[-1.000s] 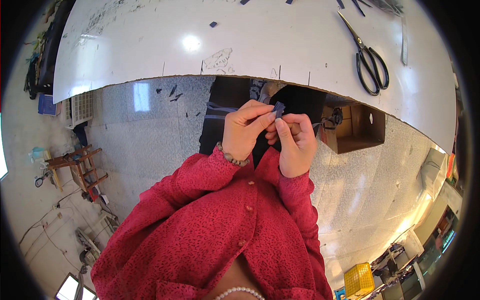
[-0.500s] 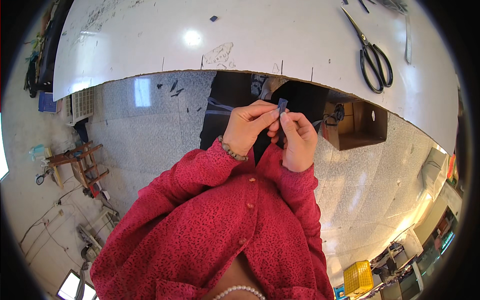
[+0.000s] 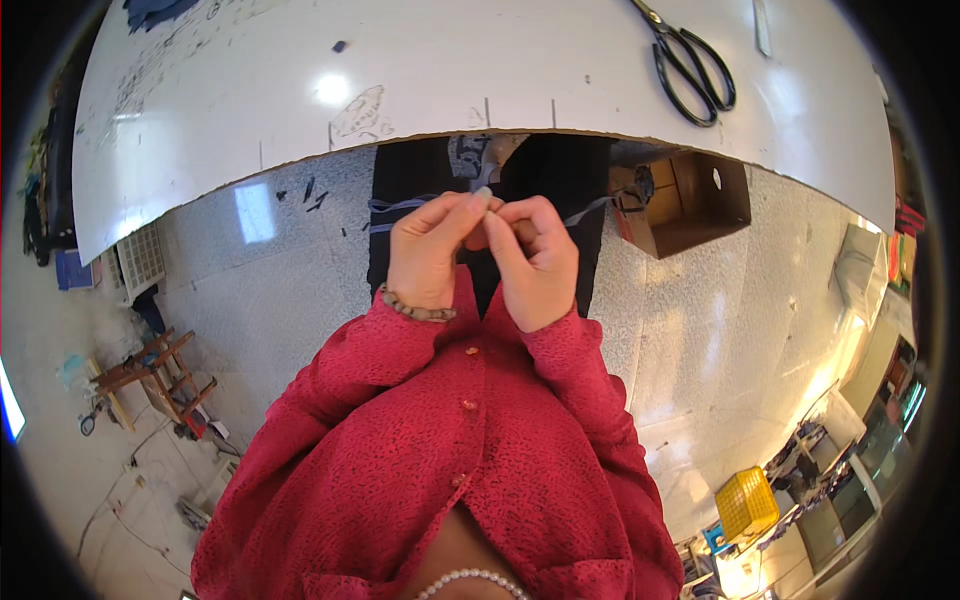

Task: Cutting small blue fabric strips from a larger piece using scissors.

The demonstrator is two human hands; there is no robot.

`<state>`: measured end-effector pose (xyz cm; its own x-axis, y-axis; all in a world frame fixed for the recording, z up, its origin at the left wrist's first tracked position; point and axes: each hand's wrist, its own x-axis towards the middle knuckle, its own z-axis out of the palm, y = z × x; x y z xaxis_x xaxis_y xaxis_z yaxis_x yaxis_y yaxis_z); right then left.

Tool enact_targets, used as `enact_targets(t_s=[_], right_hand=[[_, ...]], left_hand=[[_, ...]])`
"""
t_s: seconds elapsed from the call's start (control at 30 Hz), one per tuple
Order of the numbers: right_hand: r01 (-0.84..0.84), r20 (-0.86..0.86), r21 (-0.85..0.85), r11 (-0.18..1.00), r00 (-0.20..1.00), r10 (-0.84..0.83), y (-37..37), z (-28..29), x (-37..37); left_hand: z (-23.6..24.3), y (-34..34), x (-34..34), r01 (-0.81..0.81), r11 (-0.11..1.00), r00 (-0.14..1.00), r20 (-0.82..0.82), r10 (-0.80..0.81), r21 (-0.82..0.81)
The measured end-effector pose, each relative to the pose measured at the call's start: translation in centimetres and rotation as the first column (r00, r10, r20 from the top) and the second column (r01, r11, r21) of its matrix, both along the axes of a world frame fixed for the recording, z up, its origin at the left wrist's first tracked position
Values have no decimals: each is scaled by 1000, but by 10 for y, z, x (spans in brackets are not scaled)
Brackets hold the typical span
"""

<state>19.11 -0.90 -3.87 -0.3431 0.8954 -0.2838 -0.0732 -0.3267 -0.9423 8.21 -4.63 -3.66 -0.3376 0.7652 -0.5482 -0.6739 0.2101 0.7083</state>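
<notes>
Over my black-clad lap, my left hand (image 3: 430, 250) and my right hand (image 3: 537, 262) meet fingertip to fingertip. Both are closed in a pinch on a narrow blue-grey fabric strip (image 3: 590, 209), most of which the fingers hide at the pinch. To the right, the strip runs from my right hand toward an open cardboard box. Loops of similar blue-grey strip (image 3: 398, 204) lie across my thigh to the left of my left hand. A beaded bracelet circles my left wrist.
Ahead is a white table (image 3: 230, 120) with pencil marks, black-handled scissors (image 3: 690, 75) and a small dark scrap (image 3: 339, 46). The cardboard box (image 3: 690, 205) stands under its edge. Dark scraps (image 3: 311, 192) lie on the floor, with a wooden stool (image 3: 165, 375) left and a yellow basket (image 3: 747, 505) behind right.
My view has shifted, so the table and scissors sit higher and further left. The folded strip piece that stood up between my fingertips is now mostly covered by them.
</notes>
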Motion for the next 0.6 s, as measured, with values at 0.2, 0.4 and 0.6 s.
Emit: enact_targets(t_s=[0.2,0.4,0.6], right_hand=[[-262,516,603,754,849,-117,13,-47,38],[128,620,393,911,694,-365,67,-140,154],[175,672,611,772,400,-623,112,-182,302]], left_hand=[[29,7,-32,-125,919,935,-266,236,374],[69,-12,-105,-168,879,907,-278,315,447],[90,-43,-181,-52,837,999,31,42,545]])
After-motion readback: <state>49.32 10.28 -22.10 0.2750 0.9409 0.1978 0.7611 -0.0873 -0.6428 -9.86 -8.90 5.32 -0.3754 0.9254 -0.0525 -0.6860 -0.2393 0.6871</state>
